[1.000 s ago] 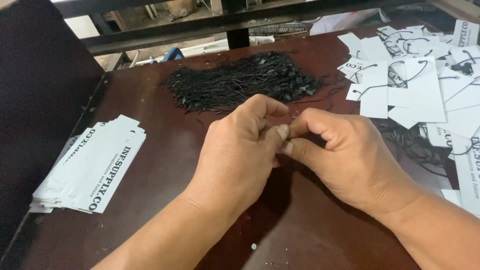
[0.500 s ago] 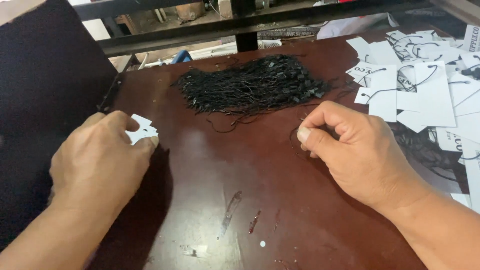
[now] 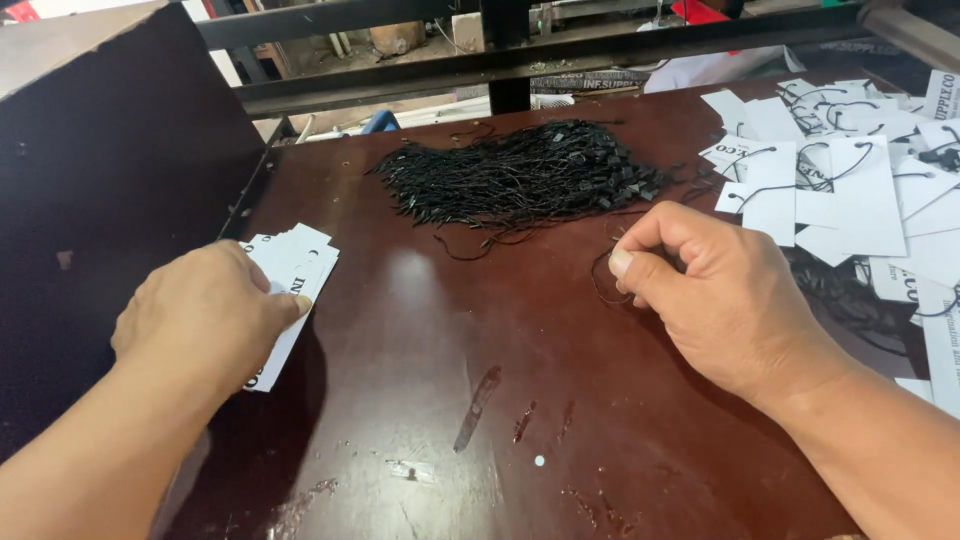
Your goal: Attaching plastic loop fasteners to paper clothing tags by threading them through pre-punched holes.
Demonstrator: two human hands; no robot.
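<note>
Left hand (image 3: 205,320) at left of frame, palm down on fanned stack of white printed paper tags (image 3: 295,275), fingers closing on top tag. Right hand (image 3: 715,300) at centre right, fingers pinched shut on thin black looped string (image 3: 600,285) lying on dark red-brown wooden bench (image 3: 480,330). Hands well apart. Judged step — picking up fresh tag and string. Next move would call for bringing both together mid-bench. Heap of black strings (image 3: 520,180) at upper centre; strung white tags (image 3: 850,190) piled upper right.
</note>
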